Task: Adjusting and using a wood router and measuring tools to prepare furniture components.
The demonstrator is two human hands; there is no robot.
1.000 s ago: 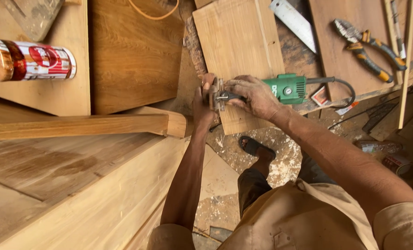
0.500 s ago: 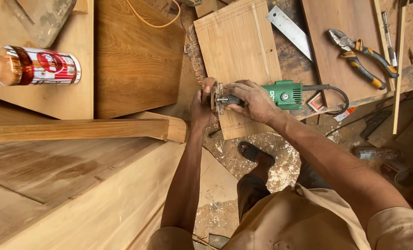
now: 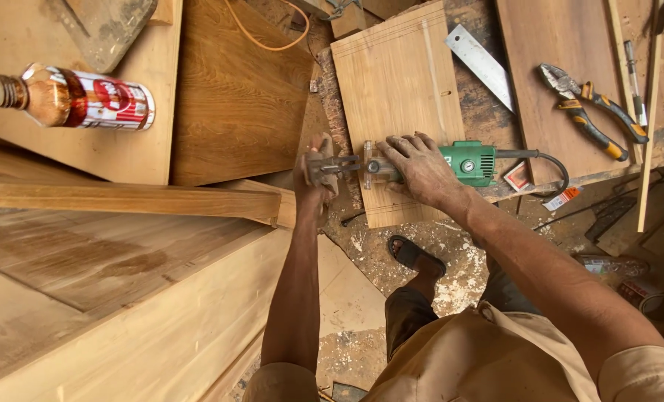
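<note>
Both hands (image 3: 414, 167) and the green power tool (image 3: 451, 164) have barely shifted on the board (image 3: 399, 82)

Left arm: bare, stretched nearly straight forward from the lower frame edge, elbow low, wrist uppermost.
Left hand (image 3: 315, 177): closed in a grip, fingers curled, knuckles turned to the left.
Right arm: bare forearm, sleeve at the upper arm, angled from lower right toward upper left, elbow bent.
Right hand (image 3: 420, 167): palm down, fingers spread and pointing left, pressed flat.
Hands: just beside each other, not touching.
</note>
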